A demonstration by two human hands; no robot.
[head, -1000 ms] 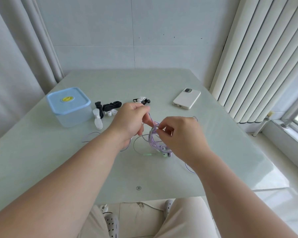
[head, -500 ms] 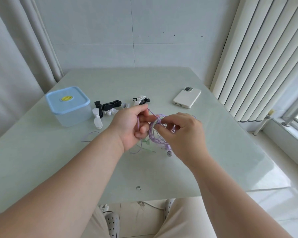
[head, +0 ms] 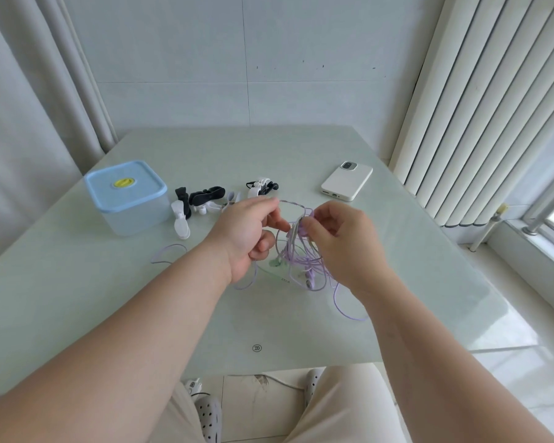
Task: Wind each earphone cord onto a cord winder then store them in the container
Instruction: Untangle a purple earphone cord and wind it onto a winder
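- While the left hand (head: 242, 233) pinches one strand between thumb and curled fingers, the right hand (head: 346, 241) nips a gathered bunch of the same lilac earphone cord (head: 296, 255); both hands are clamped on it, close together above the table's middle.
- Thin and rubbery, the cord arches in a short bridge from hand to hand, then hangs below the right fingertips in a loose tangle of round loops.
- Stray lengths lie on the glossy, pale green table (head: 109, 298): one curl left of the left forearm, one long tail beside the right wrist.
- A small pale green piece sits among the hanging loops; what it is, I cannot tell.
- At the far left stands the container (head: 135, 212), a square box with frosted translucent walls and rounded corners, closed by a soft blue lid (head: 103, 183) with a yellow disc at its centre.
- Just beside it lies a cluster of black and white plastic cord winders (head: 205, 196).
- Beyond the left hand rests a white winder with black cord around it (head: 261, 187).
- A smooth white phone (head: 346, 182) lies face down at the far right, near ribbed vertical blinds (head: 480, 107).
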